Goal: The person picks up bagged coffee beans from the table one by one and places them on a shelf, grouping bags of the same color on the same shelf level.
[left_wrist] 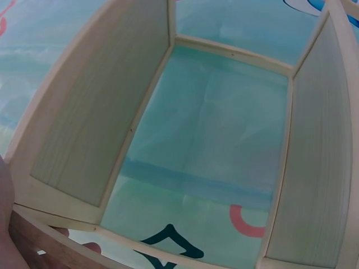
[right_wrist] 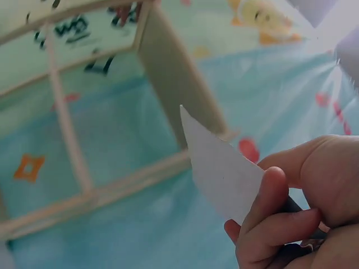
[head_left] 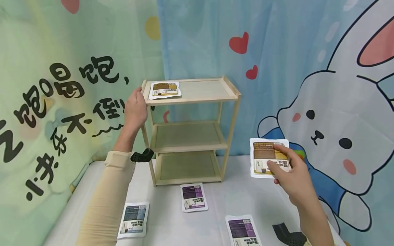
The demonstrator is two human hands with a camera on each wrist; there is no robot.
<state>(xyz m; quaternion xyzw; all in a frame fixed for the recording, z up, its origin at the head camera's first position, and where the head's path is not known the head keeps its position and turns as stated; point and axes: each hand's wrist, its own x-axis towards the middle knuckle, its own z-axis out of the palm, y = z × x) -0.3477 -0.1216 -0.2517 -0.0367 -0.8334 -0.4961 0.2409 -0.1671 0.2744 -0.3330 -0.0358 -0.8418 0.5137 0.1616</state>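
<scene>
My left hand (head_left: 135, 107) grips the left end of the top tier of a three-tier wooden shelf rack (head_left: 203, 90). In the left wrist view, fingertips (left_wrist: 92, 247) show behind the rack's end rail (left_wrist: 53, 242). A white packet with a brown and yellow label (head_left: 165, 89) lies on the top tier, near that hand. To the right of the rack, my right hand (head_left: 297, 179) pinches a similar brown-labelled packet (head_left: 261, 155) between thumb and fingers, raised above the table. The right wrist view shows this packet's plain white back (right_wrist: 221, 171).
On the white table (head_left: 172, 227) lie a blue-labelled packet (head_left: 134, 218) at front left, a purple-labelled packet (head_left: 194, 197) before the rack, and another purple-labelled packet (head_left: 243, 230) at the front edge of view. A printed curtain (head_left: 197, 41) hangs behind.
</scene>
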